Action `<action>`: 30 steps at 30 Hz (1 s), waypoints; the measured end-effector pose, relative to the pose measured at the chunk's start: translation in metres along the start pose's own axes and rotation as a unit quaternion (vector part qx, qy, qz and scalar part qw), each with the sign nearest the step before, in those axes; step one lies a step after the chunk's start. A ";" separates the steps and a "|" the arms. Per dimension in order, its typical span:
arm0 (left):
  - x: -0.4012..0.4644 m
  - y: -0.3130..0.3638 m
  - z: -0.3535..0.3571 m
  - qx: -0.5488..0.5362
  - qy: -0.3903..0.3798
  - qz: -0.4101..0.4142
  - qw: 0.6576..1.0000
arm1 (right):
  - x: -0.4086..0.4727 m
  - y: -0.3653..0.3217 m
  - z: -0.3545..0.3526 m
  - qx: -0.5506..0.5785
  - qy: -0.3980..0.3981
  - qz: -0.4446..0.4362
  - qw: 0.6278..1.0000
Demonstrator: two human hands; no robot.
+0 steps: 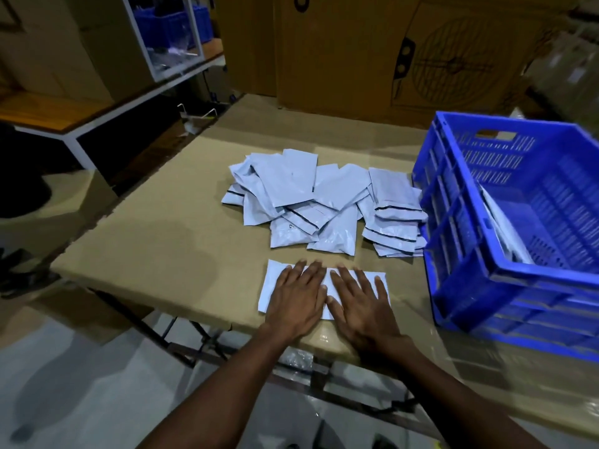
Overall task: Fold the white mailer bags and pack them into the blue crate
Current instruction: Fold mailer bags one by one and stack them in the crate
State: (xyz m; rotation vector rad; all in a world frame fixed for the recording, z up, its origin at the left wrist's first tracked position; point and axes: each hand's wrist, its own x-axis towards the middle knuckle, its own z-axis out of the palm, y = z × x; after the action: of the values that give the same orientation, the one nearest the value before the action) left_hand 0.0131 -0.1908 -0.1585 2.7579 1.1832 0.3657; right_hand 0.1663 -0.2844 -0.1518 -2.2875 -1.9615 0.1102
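Item: white mailer bag (275, 280), flat on the cardboard-covered surface (162, 241) at 6 o'clock, near the front edge.
Left hand (296, 298): grip apart, fingers straight, pressing the bag's left half.
Right hand (363, 303): grip apart, fingers spread, pressing the right half.
Pile of mailer bags (321, 202): surface centre, 12 o'clock of the hands.
Blue crate (518, 286): 3 o'clock, touching the pile's right side; white bags inside (505, 228) against its near-left wall.
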 end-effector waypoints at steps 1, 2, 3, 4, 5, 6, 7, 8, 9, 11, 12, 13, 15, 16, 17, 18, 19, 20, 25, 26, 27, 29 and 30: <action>0.000 0.000 -0.002 0.003 -0.017 -0.001 1.000 | -0.002 0.003 0.000 -0.005 -0.008 0.009 1.000; 0.000 -0.001 -0.004 0.006 -0.038 -0.007 0.999 | -0.003 0.005 0.000 -0.008 -0.009 0.014 1.000; 0.000 -0.001 -0.005 0.010 -0.060 -0.015 0.998 | -0.004 0.009 0.000 -0.005 -0.010 0.019 1.000; 0.000 -0.002 -0.007 0.015 -0.078 -0.022 0.997 | -0.005 0.011 0.000 0.000 -0.012 0.023 1.000; 0.000 -0.003 -0.008 0.018 -0.090 -0.030 0.995 | -0.006 0.013 -0.001 0.003 -0.014 0.026 1.000; -0.001 -0.006 -0.010 0.021 -0.099 -0.040 0.994 | -0.006 0.015 -0.002 0.006 -0.018 0.029 0.999; -0.001 -0.009 -0.011 0.025 -0.105 -0.052 0.993 | -0.006 0.015 -0.004 0.008 -0.022 0.029 0.999; -0.003 -0.014 -0.012 0.031 -0.108 -0.064 0.992 | -0.006 0.015 -0.005 0.010 -0.026 0.028 0.999; -0.005 -0.019 -0.014 0.038 -0.108 -0.076 0.990 | -0.006 0.016 -0.007 0.011 -0.033 0.025 0.999; -0.012 -0.032 -0.018 0.052 -0.108 -0.091 0.989 | -0.005 0.019 -0.009 0.015 -0.048 0.017 0.999; -0.016 -0.038 -0.020 0.056 -0.108 -0.096 0.988 | -0.004 0.021 -0.011 0.019 -0.058 0.012 0.998; -0.018 -0.041 -0.022 0.057 -0.109 -0.100 0.987 | -0.003 0.022 -0.012 0.023 -0.072 0.010 0.997; -0.022 -0.042 -0.025 0.058 -0.110 -0.107 0.986 | 0.000 0.019 -0.017 0.020 -0.094 0.019 0.995; -0.022 -0.040 -0.025 0.059 -0.113 -0.111 0.986 | 0.002 0.014 -0.020 0.007 -0.093 0.029 0.995; -0.022 -0.038 -0.024 0.060 -0.116 -0.116 0.985 | 0.004 0.006 -0.023 -0.007 -0.083 0.035 0.996; -0.021 -0.037 -0.024 0.061 -0.119 -0.121 0.984 | 0.008 -0.004 -0.027 -0.014 -0.071 0.030 0.997; -0.021 -0.037 -0.024 0.061 -0.123 -0.126 0.983 | 0.012 -0.016 -0.029 -0.006 -0.066 0.014 0.998; -0.021 -0.037 -0.024 0.062 -0.127 -0.130 0.981 | 0.016 -0.029 -0.028 0.014 -0.071 -0.007 0.997; -0.021 -0.036 -0.026 0.070 -0.135 -0.130 0.980 | 0.020 -0.036 -0.009 0.045 -0.092 -0.047 0.994; -0.021 -0.036 -0.026 0.064 -0.134 -0.130 0.980 | 0.018 -0.027 -0.008 0.036 -0.088 -0.039 0.995; -0.021 -0.037 -0.026 0.059 -0.133 -0.132 0.980 | 0.014 -0.016 -0.009 0.029 -0.087 -0.030 0.995; -0.021 -0.037 -0.025 0.054 -0.136 -0.135 0.980 | 0.006 0.006 -0.012 0.024 -0.081 -0.008 0.996; -0.022 -0.038 -0.025 0.051 -0.136 -0.135 0.980 | 0.003 0.015 -0.015 0.025 -0.081 0.002 0.996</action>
State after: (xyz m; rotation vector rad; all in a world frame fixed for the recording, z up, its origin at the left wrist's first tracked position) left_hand -0.0343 -0.1807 -0.1460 2.5681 1.5067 -0.0997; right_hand 0.1836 -0.2849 -0.1395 -2.3176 -2.0023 0.3510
